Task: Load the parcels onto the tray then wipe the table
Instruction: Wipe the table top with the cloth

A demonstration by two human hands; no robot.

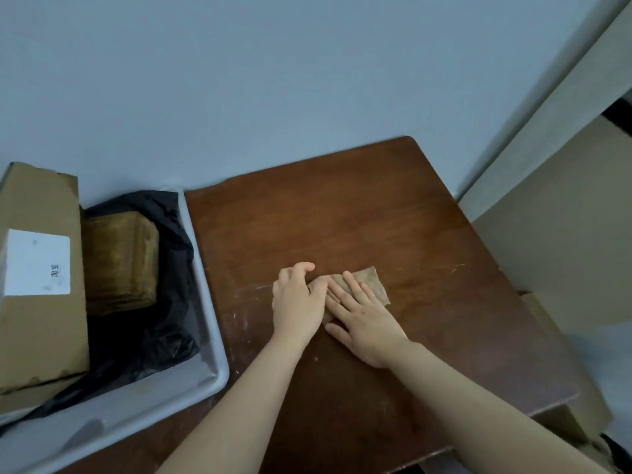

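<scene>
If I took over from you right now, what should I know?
Left hand: on the left end of the cloth, fingers bent; grip unclear.
Right hand: flat on the cloth, fingers straight.
Parcels: cardboard box, taped parcel and black bag all sit in the grey tray, left of the table.
Done: loading.
Left: wiping; pale marks show near the table's left edge.

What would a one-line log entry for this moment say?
step: wipe table | left hand: on cloth | right hand: flat on cloth | cloth: on wooden table | parcels: in tray
</scene>
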